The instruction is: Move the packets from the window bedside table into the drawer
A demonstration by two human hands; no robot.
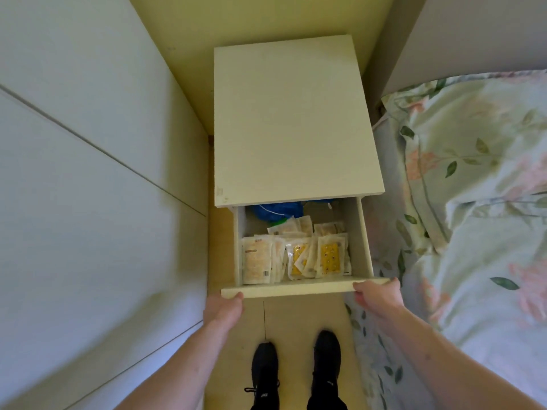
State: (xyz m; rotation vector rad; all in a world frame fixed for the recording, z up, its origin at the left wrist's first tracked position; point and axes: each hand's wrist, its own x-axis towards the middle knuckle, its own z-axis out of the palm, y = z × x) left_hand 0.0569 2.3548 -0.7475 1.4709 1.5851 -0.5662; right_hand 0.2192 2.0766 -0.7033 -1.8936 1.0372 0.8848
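Head view: both hands on the open drawer (299, 287) front.

Left hand (222, 307) and right hand (377, 295) curl fingers round its corners, likely to push it squarely shut; packets (296, 255) lie inside, table (293, 119) top bare.

Floral bedding (473, 179) right; black shoes (296, 371) on pale floor (305, 318)

A home bedroom: white bedside table (291, 119) beside a bed with floral bedding (473, 184)
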